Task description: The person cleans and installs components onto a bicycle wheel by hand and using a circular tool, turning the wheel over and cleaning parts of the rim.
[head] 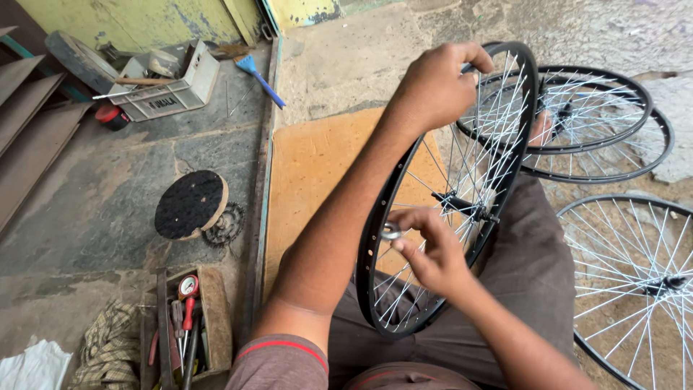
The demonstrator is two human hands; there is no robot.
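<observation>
at 6 o'clock the right hand pinches a small metal tool against the spokes of the wheel, upright on the lap. at 12 o'clock the left hand grips its rim. other wheels lie at 2 o'clock.

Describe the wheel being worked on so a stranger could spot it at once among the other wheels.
On the person's lap stands a black spoked rim, upright. The left hand grips its top; the right hand pinches a small metal ring. The other wheels lie flat on the ground.

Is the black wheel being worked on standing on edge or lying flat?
On edge: the black wheel stands in the lap, the left hand gripping its top.
</observation>
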